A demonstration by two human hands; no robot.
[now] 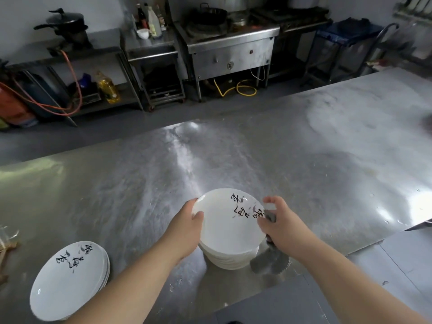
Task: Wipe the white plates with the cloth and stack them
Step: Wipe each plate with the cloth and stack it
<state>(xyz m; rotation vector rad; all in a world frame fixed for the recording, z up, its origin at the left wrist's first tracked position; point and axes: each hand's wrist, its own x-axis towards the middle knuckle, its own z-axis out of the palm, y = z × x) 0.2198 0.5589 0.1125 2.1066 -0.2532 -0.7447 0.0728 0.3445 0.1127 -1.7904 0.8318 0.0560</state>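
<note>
A broad stainless steel table [304,160] fills the foreground, its scuffed top catching pale glare from overhead light. Beyond it lies a grey floor [105,129]. Along the pale back wall [23,10] stand steel benches: a wok range [233,50], a shelf of sauce bottles [149,19], a black pressure cooker [66,21]. An orange hose [72,69] and a yellow oil jug [108,88] sit below
</note>
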